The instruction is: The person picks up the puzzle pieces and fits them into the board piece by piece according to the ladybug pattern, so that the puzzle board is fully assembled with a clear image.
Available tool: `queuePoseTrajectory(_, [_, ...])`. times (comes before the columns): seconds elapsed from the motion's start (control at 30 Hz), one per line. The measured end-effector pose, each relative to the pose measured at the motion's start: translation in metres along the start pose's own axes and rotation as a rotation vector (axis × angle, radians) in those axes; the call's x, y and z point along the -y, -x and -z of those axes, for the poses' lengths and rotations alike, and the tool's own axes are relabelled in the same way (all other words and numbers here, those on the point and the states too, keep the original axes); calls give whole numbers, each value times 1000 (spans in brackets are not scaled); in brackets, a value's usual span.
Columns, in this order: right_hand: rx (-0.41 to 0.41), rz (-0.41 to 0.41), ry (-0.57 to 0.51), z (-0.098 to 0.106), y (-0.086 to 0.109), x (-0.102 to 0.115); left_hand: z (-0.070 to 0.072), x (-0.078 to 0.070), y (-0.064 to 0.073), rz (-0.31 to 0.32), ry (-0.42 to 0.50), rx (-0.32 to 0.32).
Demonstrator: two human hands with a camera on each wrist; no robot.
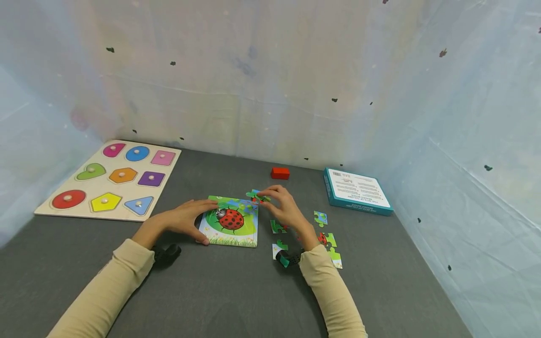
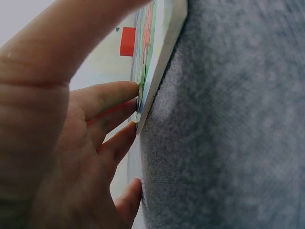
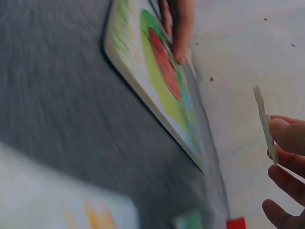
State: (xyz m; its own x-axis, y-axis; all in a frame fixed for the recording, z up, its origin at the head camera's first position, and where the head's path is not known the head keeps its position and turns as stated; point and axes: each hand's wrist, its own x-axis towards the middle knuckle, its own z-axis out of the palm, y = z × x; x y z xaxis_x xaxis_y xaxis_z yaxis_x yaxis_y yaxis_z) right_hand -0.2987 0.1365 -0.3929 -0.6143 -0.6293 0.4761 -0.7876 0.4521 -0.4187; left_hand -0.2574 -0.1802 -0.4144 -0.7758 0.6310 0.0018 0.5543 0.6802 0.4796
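A square ladybug puzzle board lies on the grey table, its picture showing a red spotted beetle on green. My left hand rests along the board's left side, thumb at the near corner and fairly straight fingers on the far part. In the left wrist view, fingertips of the left hand touch the board's edge. Just above the board's far right corner, my right hand pinches a puzzle piece. The right wrist view shows that thin piece edge-on between thumb and fingers, clear of the board.
Several loose puzzle pieces lie to the right, some partly hidden under the right forearm. A red block sits behind the board. A teal box lies at the back right, a wooden shape board at the left.
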Motion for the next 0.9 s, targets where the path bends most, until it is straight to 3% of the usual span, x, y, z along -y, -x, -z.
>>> queuePoseTrajectory(0.47, [55, 66, 31, -49, -22, 5, 0, 1, -2, 7, -1, 4])
queuePoseTrajectory(0.9, [113, 7, 62, -62, -24, 6, -1, 2, -2, 5, 6, 0])
